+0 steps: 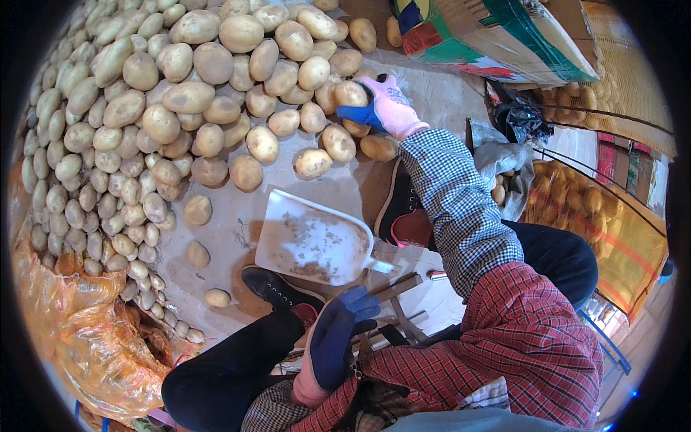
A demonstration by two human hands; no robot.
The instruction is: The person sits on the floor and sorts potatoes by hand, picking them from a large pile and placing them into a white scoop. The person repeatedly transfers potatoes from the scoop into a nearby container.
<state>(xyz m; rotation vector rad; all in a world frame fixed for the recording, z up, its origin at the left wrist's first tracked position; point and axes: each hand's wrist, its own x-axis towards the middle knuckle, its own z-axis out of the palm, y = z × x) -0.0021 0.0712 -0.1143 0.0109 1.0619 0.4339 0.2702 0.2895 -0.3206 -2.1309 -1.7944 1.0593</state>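
Observation:
My right hand (391, 105), in a pink glove with blue fingers, grips a potato (350, 94) at the edge of a large potato pile (183, 97). Its thumb lies below the potato and the other fingers are partly hidden. Near my lap, my left hand (337, 337), gloved in the same colours, is empty with its fingers extended. On the floor between my shoes lies a white plastic scoop (318, 237) with dirt on it, its handle pointing towards me. A few loose potatoes (198, 209) lie between the pile and the scoop.
An orange mesh sack (86, 335) lies at the lower left. A cardboard box (502, 38) stands at the upper right. Filled potato sacks (583, 210) and a grey bag (499, 156) are on the right. My black shoes (278, 286) flank the scoop, near wooden pieces (399, 286).

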